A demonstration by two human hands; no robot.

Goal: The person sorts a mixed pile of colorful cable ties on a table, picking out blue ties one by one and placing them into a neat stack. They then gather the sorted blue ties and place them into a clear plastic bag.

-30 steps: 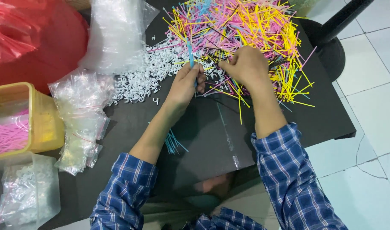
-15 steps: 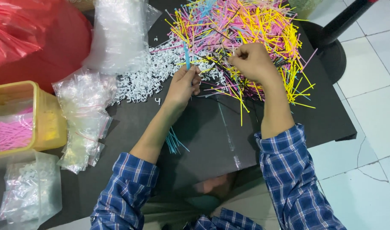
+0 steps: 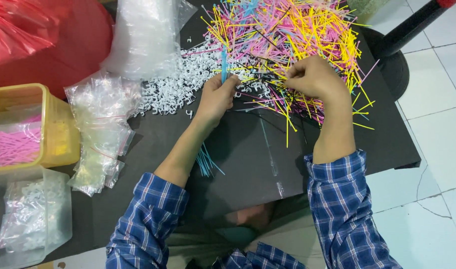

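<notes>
In the head view, the left hand (image 3: 217, 97) was closed in a fist around a bundle of blue sticks (image 3: 224, 62); one end rose above the thumb toward the far edge of the black desk (image 3: 248, 169), and the other end fanned out below the forearm near the desk's middle. The right hand (image 3: 313, 77) rested at the near fringe of the heap of coloured sticks (image 3: 288, 35), its fingers curled inward with the tips pinched together among the sticks; whether they actually gripped one could not be told. That heap, mostly yellow and pink with some blue and black, covered the far right part of the desk. Just left of it, touching its edge and the left hand's knuckles, lay a spread of small white clips (image 3: 180, 87). Beyond the clips, at the far edge, stood a large clear plastic bag (image 3: 146, 37). A pile of small clear bags (image 3: 101, 129) lay toward the left edge. Beside it sat a yellow tub (image 3: 63, 134) holding pink sticks in a bag, and nearer the near left corner a clear tub (image 3: 56, 219) holding bagged white clips. A red plastic bag (image 3: 33, 40) filled the far left corner.
</notes>
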